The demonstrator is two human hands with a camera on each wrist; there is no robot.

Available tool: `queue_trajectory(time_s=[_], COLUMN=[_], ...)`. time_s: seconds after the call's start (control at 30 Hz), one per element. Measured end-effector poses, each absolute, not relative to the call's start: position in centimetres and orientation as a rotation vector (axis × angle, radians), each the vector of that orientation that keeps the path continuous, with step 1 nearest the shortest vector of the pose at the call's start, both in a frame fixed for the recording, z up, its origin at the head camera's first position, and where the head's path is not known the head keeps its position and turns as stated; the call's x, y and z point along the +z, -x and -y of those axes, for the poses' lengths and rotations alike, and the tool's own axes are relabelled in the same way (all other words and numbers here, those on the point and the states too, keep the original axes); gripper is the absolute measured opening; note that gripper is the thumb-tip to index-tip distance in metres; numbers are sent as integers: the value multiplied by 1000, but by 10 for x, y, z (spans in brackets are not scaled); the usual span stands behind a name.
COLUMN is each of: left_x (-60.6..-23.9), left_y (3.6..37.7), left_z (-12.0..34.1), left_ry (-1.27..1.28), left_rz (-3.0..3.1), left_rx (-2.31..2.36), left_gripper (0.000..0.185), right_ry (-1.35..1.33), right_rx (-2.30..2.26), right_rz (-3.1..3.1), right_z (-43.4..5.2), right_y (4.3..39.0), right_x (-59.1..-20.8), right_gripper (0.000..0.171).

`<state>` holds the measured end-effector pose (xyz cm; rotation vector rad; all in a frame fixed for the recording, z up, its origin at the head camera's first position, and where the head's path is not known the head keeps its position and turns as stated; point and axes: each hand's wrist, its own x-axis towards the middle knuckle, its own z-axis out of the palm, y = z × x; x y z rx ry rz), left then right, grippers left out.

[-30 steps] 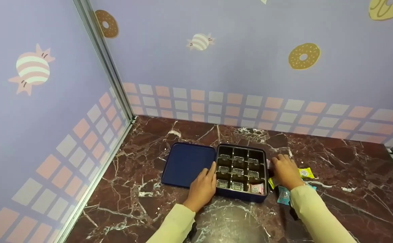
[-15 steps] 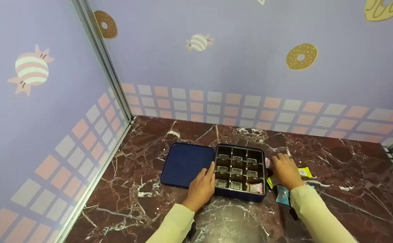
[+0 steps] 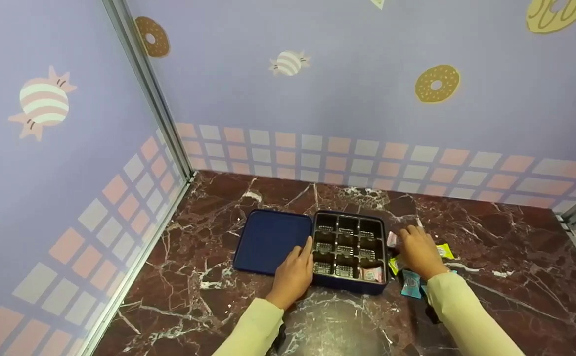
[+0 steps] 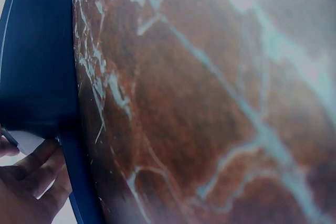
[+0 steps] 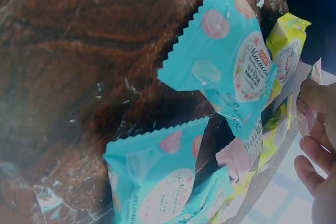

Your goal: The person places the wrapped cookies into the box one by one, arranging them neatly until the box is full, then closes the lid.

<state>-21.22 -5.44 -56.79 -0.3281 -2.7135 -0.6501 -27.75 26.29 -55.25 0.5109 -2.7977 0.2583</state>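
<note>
A navy box [image 3: 349, 286] with a dark divided tray stands at mid-table, its lid [image 3: 270, 242] lying flat on its left. One pink-wrapped sweet [image 3: 371, 274] sits in the front right compartment. My left hand [image 3: 292, 272] rests at the box's left side, over the lid's edge, with fingers fairly straight. To the right of the box, my right hand [image 3: 420, 254] is over a group of wrapped macarons. In the right wrist view its thumb and fingers pinch a pink packet [image 5: 307, 119], partly hidden by the fingers.
Turquoise macaron packets [image 5: 241, 72] lie beside the right hand, along with yellow packets [image 3: 444, 251] and another pink packet [image 5: 241, 156]. Patterned wall panels [image 3: 288, 99] enclose the back and left of the marble-look table [image 3: 208, 306].
The whole head view shifts slightly left. My right hand has edged a little away from the box, and more of a pink packet shows at its fingertips. The left hand stays put.
</note>
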Motion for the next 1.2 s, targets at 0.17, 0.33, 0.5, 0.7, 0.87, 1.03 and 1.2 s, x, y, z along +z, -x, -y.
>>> queue_trajectory(time_s=[0.17,0.33,0.5,0.7,0.87,1.03,1.2], left_x=[-569,-571,-570,-570,-570,-570,-569], left_y=[213,213,213,213,213,213,213], left_z=[54,54,54,54,54,54,54], left_ry=[335,345,337,332,340,344,343], left_rz=[2692,2666,2669,2666,2644,2636,2652], left_rx=[-658,-668,-661,-661,-654,-642,-658], left_gripper=[45,44,44,44,43,43,43], right_ry=[-517,-526,-533,-542,-544,-543,-551], right_rx=[276,265,259,254,261,251,246], right_rz=[2785,2778,2770,2764,2761,2755,2744], right_z=[-264,-264,-263,-260,-258,-258,-258], right_y=[274,271,268,266,265,263,261], right_x=[-549,-546,-543,-539,-537,-536,-534], right_gripper=[24,27,27,23,24,26,24])
